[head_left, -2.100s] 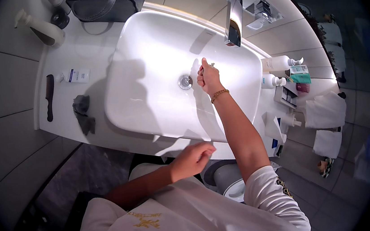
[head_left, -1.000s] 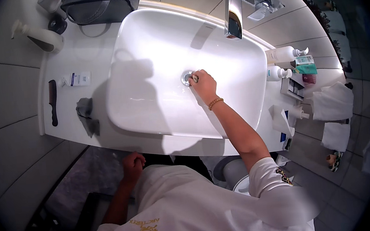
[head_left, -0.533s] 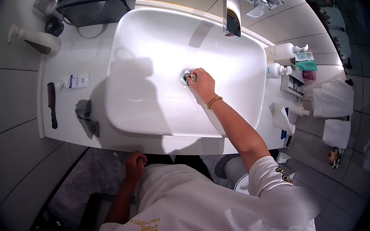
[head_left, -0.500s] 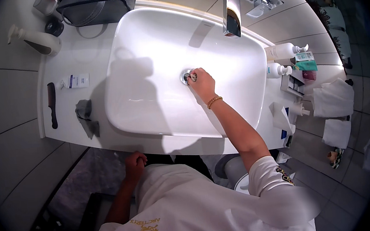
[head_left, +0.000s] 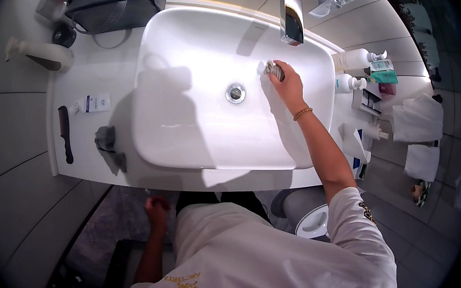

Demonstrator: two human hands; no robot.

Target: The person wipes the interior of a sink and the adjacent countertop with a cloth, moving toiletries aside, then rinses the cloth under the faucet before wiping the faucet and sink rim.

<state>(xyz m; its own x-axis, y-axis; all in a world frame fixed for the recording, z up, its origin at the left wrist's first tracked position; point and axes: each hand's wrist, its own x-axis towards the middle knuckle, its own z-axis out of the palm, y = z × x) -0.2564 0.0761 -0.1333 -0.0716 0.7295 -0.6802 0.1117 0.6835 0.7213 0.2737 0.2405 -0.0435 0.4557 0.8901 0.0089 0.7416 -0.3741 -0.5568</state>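
Observation:
Inside the white washbasin [head_left: 209,152], my right hand [head_left: 290,84] is closed round a small crumpled grey cloth [head_left: 274,72]. The hand is in the basin's right part, below the faucet, and the cloth pokes out past the fingertips. To its left lies the round metal drain [head_left: 235,93], now uncovered. My left hand [head_left: 157,205] hangs in front of the counter, left of my body, touching nothing that I can see. Its fingers look curled in, and the palm side is hidden and slightly blurred.
A tall chrome faucet [head_left: 291,11] overhangs the basin. To the left lie a black comb [head_left: 65,133], a white packet [head_left: 97,103] and a dark grey cloth [head_left: 108,148]. A pump bottle [head_left: 44,54] and a grey bag [head_left: 115,9] stand behind. Several bottles [head_left: 348,59] line the right side.
My right hand has moved from the drain to the right and away from me, carrying the cloth. The left hand has shifted slightly left.

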